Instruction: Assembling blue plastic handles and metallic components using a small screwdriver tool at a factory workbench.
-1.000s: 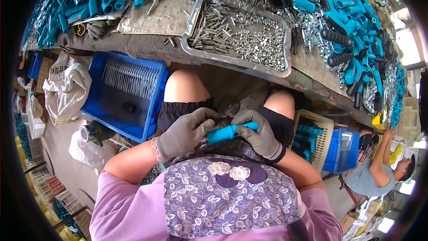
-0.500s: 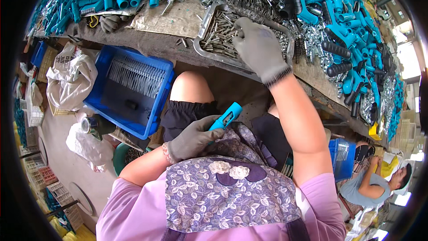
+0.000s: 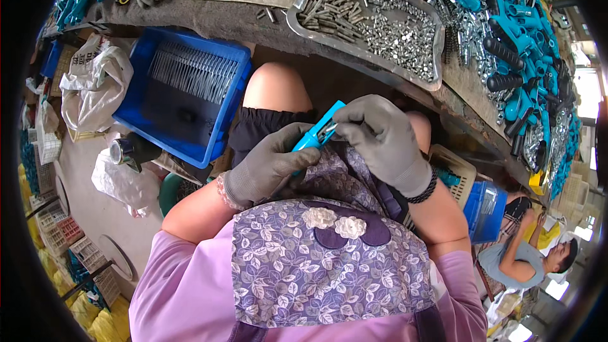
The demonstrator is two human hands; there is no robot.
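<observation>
Blue tube (image 3: 308, 141) mid-frame, left hand (image 3: 269, 161) gripping it, right hand (image 3: 386, 145) pinching a metal piece (image 3: 328, 131) against it: seemingly fitting; next calls for careful aim.

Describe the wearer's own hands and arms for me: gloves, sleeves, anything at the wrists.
The left hand and right hand wear grey gloves. A pale pinkish bracelet circles the left wrist, a dark, beaded-looking band the right. Short, plain lilac sleeves leave both forearms bare.
</observation>
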